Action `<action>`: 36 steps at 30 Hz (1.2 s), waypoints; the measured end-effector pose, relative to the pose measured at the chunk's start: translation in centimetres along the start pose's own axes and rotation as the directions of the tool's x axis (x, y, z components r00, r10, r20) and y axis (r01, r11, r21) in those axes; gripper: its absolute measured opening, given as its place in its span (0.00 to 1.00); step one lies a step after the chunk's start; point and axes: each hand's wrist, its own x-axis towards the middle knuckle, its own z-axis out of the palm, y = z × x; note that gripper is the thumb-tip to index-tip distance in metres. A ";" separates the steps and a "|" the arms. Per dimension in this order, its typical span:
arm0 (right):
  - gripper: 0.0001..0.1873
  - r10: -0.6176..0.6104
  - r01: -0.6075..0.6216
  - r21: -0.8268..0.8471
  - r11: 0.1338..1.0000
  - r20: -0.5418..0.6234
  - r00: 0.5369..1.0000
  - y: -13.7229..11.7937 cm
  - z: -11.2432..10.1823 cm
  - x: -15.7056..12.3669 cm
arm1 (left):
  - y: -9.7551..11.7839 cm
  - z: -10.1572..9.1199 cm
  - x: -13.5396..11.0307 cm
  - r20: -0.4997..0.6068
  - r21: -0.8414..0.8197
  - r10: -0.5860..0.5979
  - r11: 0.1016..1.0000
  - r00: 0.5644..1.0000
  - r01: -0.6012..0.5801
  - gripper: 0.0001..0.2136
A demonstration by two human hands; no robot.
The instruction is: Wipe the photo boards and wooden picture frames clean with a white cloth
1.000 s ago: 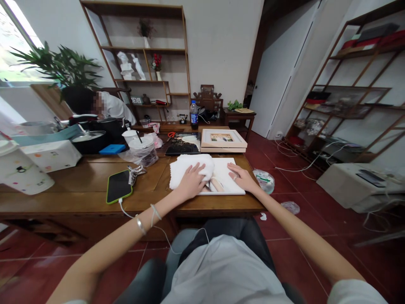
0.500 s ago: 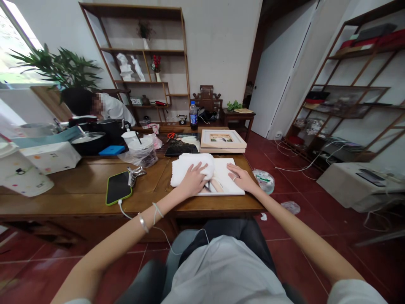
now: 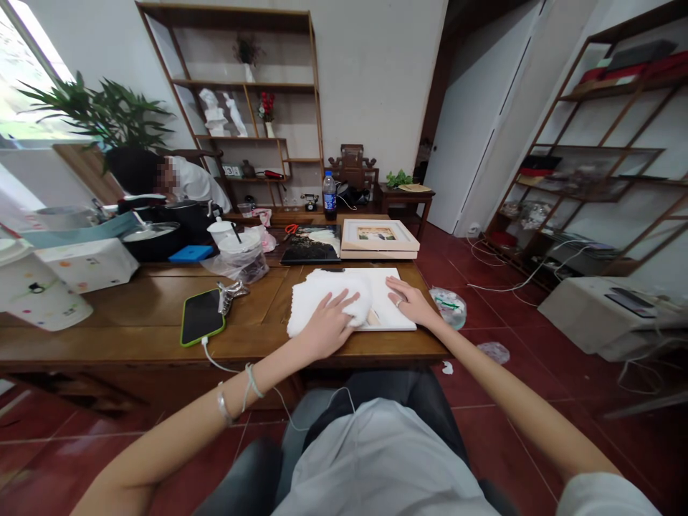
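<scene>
A bunched white towel (image 3: 307,304) lies over the left part of a flat white photo panel (image 3: 385,315) near the table's front edge. My left hand (image 3: 329,326) rests on the towel with its fingers spread, pressing it from above. The towel covers most of the picture printed on the panel; only a small brownish patch shows beside the towel. My right hand (image 3: 411,301) lies on the panel's right edge, its fingers stretched out and flat.
Behind the panel lie a dark picture (image 3: 312,245) and a stack of framed pictures (image 3: 379,238). To the left are a charging phone (image 3: 202,317), a bagged cup (image 3: 241,247) and a paper cup (image 3: 46,287). A person (image 3: 196,183) leans at the far left.
My left hand and the towel have moved toward me over the panel, baring its back edge and covering more of the picture. My right hand has stayed in place.
</scene>
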 end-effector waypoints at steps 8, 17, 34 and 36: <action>0.20 -0.002 0.002 0.022 1.000 -0.006 1.000 0.1 -0.1 0.0 | -5.8 2.4 6.8 -0.028 0.084 -0.035 0.996 0.999 0.037 0.17; 0.21 -0.010 0.010 -0.031 0.999 0.010 1.000 0.3 0.0 0.1 | -4.8 2.0 6.8 -0.016 0.118 -0.020 0.993 1.000 0.022 0.17; 0.20 -0.032 0.032 0.003 0.999 -0.004 0.999 0.4 0.1 0.0 | 2.8 0.2 0.0 0.014 0.153 0.104 0.983 0.994 -0.105 0.12; 0.20 -0.026 0.026 0.010 1.000 -0.004 1.000 0.5 0.2 0.1 | 1.9 0.3 1.2 0.011 0.151 0.082 0.985 0.997 -0.083 0.12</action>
